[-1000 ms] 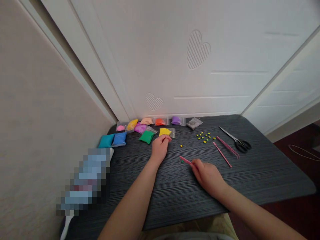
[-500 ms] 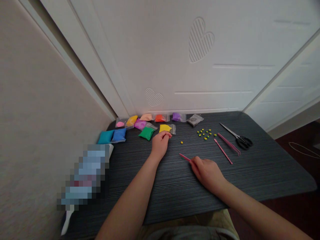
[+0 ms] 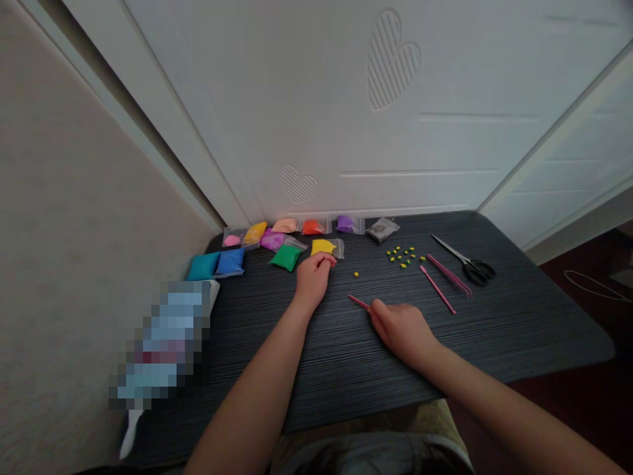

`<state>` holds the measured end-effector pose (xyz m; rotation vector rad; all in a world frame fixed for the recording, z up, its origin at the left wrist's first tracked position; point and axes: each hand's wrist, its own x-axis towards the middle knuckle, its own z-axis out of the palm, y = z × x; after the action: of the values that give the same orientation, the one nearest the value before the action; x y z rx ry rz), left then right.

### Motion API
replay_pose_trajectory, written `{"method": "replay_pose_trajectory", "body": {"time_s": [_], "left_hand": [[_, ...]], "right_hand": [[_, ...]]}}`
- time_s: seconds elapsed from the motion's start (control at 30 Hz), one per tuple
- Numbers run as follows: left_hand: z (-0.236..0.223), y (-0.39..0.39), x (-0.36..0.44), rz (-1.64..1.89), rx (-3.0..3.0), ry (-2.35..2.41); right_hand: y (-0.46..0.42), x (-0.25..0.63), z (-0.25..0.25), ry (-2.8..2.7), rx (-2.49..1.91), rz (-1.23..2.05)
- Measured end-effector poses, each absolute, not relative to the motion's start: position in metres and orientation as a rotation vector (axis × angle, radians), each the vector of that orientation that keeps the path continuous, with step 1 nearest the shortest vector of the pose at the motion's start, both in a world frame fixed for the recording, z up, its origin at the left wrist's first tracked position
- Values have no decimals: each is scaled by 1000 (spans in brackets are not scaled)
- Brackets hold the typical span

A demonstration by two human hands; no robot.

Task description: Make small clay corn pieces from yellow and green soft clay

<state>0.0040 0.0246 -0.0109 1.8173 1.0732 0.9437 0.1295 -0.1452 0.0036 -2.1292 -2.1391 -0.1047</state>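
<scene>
My right hand [image 3: 401,330] is closed round a thin pink clay modelling tool [image 3: 358,301], whose tip points left, low over the dark table. My left hand [image 3: 313,278] rests on its edge with the fingers curled in, just in front of a bag of yellow clay [image 3: 323,247]; whatever those fingers may hold is hidden. Between and beyond the hands lies one small yellow ball [image 3: 356,274]. To the right is a cluster of several tiny yellow-and-green pieces [image 3: 401,257].
Another pink tool [image 3: 438,290], pink tweezers [image 3: 449,275] and black-handled scissors [image 3: 477,270] lie at the right. Bags of coloured clay, including green [image 3: 285,257] and blue [image 3: 230,262], line the back and left. A blurred-out package [image 3: 165,336] lies by the left wall. A white panel [image 3: 316,132] rises behind the table.
The whole view has shifted slightly, so everything sits a little higher and further left. A green speck by the tool's tip no longer shows. Both hands keep nearly the same pose.
</scene>
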Motion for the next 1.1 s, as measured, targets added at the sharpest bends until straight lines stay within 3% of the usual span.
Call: {"method": "replay_pose_trajectory", "body": {"time_s": [1.1], "left_hand": [[-8,23,2,928,1823,1107]], "right_hand": [[-151,130,8,-2158,-2118,-121]]}}
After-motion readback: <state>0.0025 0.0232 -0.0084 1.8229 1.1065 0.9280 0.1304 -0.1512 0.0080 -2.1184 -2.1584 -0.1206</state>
